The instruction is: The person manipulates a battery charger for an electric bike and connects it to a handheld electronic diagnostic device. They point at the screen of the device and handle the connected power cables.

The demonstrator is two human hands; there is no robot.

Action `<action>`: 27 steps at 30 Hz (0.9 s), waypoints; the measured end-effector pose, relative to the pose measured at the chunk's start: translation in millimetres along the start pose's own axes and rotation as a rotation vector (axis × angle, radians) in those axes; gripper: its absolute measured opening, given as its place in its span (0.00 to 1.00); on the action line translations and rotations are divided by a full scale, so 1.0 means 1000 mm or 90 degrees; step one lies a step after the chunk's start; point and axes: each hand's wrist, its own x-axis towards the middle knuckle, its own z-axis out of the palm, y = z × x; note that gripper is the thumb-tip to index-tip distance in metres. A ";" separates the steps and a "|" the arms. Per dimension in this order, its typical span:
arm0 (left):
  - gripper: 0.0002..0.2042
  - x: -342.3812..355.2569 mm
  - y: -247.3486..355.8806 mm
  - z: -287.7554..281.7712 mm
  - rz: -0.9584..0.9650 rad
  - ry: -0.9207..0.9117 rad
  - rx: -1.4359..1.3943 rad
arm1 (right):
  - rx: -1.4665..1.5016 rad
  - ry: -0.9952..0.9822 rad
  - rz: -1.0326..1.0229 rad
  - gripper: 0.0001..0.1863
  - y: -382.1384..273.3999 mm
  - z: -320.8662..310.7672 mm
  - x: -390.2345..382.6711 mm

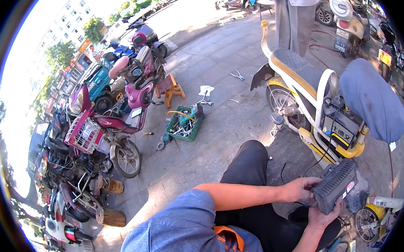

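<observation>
Between my two hands is a black ribbed box (334, 187), shaped like a battery charger, with pale labels on one side. My left hand (301, 190) grips its left end, fingers curled over the edge. From below, my right hand (324, 217) holds its lower edge, thumb against the labelled side. A thin black cable (318, 160) loops on the ground near the box and runs up toward the yellow and white electric scooter (320, 100). On that scooter's frame sits a dark battery case (342, 129). Where the cable ends is hidden.
A green basket of tools (184, 131) stands on the paving, with pliers (238, 75) farther off. Parked at left is a magenta scooter (137, 95) beside a wooden stool (169, 89) and log blocks (110, 217). A person in grey trousers (292, 27) stands behind the yellow scooter.
</observation>
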 end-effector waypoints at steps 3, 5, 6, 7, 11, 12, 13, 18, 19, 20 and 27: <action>0.35 -0.027 0.000 0.013 0.008 0.149 -0.354 | 0.021 0.048 -0.026 0.36 0.016 0.018 -0.011; 0.33 -0.015 0.046 0.008 -0.235 0.221 -0.266 | -0.011 0.040 -0.079 0.31 -0.009 0.014 -0.003; 0.28 -0.020 0.059 -0.005 -0.246 0.226 -0.205 | -0.038 0.043 -0.088 0.28 -0.012 0.003 -0.006; 0.23 -0.036 0.075 -0.027 -0.232 0.260 -0.124 | -0.017 0.061 -0.094 0.25 0.018 -0.010 -0.005; 0.09 -0.023 0.133 -0.074 -0.091 0.332 0.103 | -0.026 0.136 -0.059 0.21 0.036 -0.003 -0.002; 0.10 0.000 0.142 -0.081 -0.031 0.339 0.175 | -0.059 0.118 -0.049 0.20 0.027 -0.002 -0.002; 0.10 0.023 0.153 -0.089 0.038 0.351 0.238 | -0.103 0.097 -0.038 0.20 0.011 0.002 0.000; 0.20 0.164 0.181 -0.076 0.139 0.437 0.708 | -0.137 0.093 -0.045 0.20 0.005 -0.030 -0.006; 0.22 0.176 0.185 -0.079 0.113 0.442 0.779 | -0.131 0.083 -0.040 0.20 0.012 -0.028 -0.005; 0.24 0.191 0.190 -0.076 0.091 0.433 0.833 | -0.129 0.080 -0.049 0.21 0.020 -0.023 0.004; 0.39 0.215 0.212 -0.110 -0.082 0.283 0.953 | -0.188 0.085 -0.015 0.23 0.035 -0.019 0.018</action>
